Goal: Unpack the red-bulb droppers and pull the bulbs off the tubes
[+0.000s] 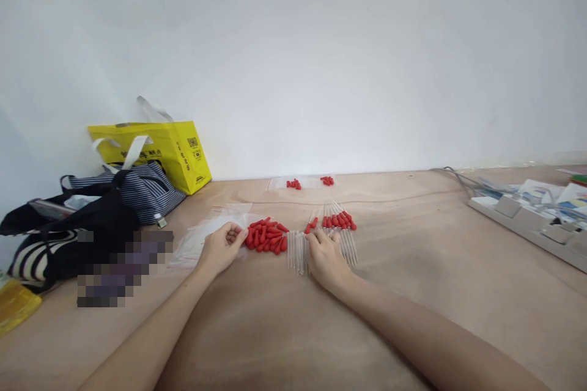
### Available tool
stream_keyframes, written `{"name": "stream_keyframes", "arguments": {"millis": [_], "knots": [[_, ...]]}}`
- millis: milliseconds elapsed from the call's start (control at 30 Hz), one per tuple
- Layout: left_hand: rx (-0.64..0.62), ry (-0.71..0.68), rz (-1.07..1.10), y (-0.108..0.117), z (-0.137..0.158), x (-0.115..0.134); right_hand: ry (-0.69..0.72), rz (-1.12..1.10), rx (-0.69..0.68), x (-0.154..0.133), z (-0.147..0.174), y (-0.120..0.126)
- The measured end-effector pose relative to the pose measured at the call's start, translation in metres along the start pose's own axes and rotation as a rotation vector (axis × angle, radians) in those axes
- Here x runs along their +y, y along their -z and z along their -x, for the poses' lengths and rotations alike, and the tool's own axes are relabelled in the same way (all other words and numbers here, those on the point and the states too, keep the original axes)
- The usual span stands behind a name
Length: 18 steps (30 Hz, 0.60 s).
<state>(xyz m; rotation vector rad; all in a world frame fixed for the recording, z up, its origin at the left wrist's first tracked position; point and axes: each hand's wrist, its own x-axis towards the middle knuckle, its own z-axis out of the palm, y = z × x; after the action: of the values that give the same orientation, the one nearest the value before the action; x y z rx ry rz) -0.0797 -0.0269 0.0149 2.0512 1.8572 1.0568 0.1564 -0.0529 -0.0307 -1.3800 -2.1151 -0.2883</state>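
Note:
A pile of red rubber dropper bulbs point(266, 236) lies on the wooden table, with my left hand point(224, 244) at its left edge. Thumb and forefinger are pinched together there; anything between them is hidden. My right hand point(326, 256) rests over a row of clear glass dropper tubes point(298, 253), its fingers curled down at their upper ends. What those fingertips grip cannot be made out. Just beyond that hand, droppers fitted with red bulbs point(338, 220) lie side by side, their thin tips pointing away. Clear plastic bags point(197, 241) lie flat beside my left hand.
At the back, another clear bag point(314, 183) holds small red bulbs. On the left stand a yellow shopping bag point(188, 165), a striped bag point(153, 192) and a black bag point(92, 232). A white tray point(527, 226) with packets and a cable point(458, 178) are at right.

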Motion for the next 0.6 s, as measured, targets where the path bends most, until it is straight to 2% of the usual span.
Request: {"name": "stream_keyframes", "arguments": {"millis": [233,400,500,600], "knots": [[0.028,-0.028,0.008,-0.004,0.001,-0.001,0.005,-0.039,0.021,-0.005,0.003,-0.002],[0.1,-0.087,-0.087,-0.003,0.002,-0.002,-0.008,-0.154,0.041,-0.008,0.008,0.008],[0.169,-0.205,-0.168,-0.004,0.004,0.002,-0.042,-0.21,0.067,0.01,0.013,0.016],[0.104,-0.32,-0.201,-0.012,0.006,0.017,-0.075,-0.222,0.082,0.038,0.019,0.024]]}}
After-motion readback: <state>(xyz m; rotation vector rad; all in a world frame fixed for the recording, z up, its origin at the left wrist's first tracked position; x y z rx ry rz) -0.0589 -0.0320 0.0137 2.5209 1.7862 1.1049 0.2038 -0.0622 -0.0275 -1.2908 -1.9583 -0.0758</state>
